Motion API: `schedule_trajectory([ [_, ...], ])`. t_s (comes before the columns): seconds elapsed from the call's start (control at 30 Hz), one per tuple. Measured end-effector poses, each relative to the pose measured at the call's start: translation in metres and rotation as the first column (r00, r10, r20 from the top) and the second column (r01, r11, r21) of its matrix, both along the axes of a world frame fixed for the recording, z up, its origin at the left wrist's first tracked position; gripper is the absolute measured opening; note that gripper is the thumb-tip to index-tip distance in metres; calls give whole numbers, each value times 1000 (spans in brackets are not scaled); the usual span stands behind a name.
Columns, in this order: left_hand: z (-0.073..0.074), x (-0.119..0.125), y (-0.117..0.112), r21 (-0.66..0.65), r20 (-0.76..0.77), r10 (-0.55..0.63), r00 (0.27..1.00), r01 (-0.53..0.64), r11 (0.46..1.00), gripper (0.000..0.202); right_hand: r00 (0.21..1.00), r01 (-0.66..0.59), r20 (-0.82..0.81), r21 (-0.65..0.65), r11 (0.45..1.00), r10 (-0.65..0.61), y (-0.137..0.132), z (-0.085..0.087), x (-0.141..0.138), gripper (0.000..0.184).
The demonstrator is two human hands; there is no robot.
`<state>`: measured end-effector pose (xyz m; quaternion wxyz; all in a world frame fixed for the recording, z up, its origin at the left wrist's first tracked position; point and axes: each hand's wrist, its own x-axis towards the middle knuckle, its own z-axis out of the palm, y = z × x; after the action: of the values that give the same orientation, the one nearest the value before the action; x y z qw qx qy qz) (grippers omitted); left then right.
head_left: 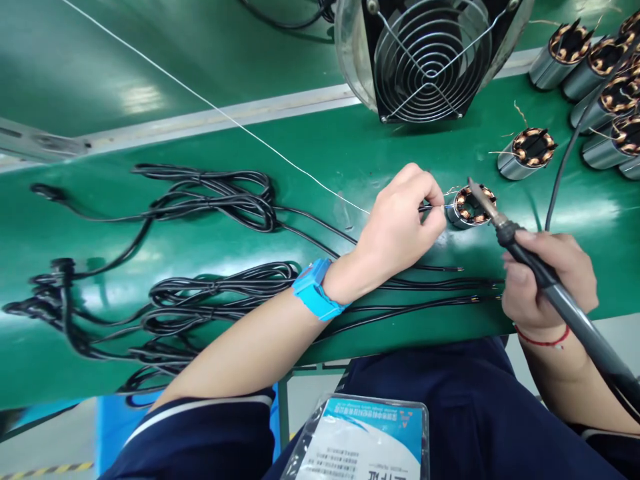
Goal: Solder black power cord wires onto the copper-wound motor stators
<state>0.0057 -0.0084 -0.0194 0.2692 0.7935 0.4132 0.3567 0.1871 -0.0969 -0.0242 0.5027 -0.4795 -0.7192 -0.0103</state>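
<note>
Standing upright: a wound stator point(465, 215) is set on the green surface point(600, 213), its long axis judged near vertical, its copper-wound open end turned up.
Nearer side: the stator is found just to the right of the fingers of the left hand point(400, 217), by far the nearer of the two.
Pinched lead: a black lead point(427, 208) is held between left thumb and forefinger, its thin end pointed at the stator's left side; whether the two are touching cannot be told.
Iron: the soldering iron point(570, 308) is gripped in the right hand point(573, 267), its fingers closed round the handle; the tip is held over the stator's far rim, contact unclear.
In the way: fine copper ends point(453, 191) are stuck out on the lead's side, and the right-hand side is crossed by the slanted iron.
White strand: a thin white wire point(240, 125) is run from the upper left and lost behind the left hand.
Neighbours: a second stator point(511, 165) is stood beyond, to the right; more stators point(549, 70) are grouped farther off.
Fan: a grilled fan point(430, 73) is placed beyond the stator.
Cables: coiled black cables point(215, 200) are laid to the left, some crossed by the left forearm.
</note>
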Motion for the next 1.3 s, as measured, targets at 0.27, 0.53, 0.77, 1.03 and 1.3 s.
schedule_trajectory([
  [0.27,-2,0,1,35,23,7,1000,-8,999,18,994,-101,-34,22,995,102,-2,-3,2,34],
  [0.53,-2,-1,2,33,38,-18,999,17,999,18,993,-115,-31,14,993,116,-3,-3,2,36],
  [0.77,1,1,1,9,12,9,1000,-9,1000,18,995,-103,-14,-3,995,103,-4,-3,1,36],
  [1.03,5,2,0,-40,-30,23,999,-24,999,17,997,-80,-9,6,997,80,-1,-1,3,41],
  [1.3,6,2,0,-35,-26,24,999,-25,999,18,996,43,88,-181,983,-27,5,8,-1,55],
])
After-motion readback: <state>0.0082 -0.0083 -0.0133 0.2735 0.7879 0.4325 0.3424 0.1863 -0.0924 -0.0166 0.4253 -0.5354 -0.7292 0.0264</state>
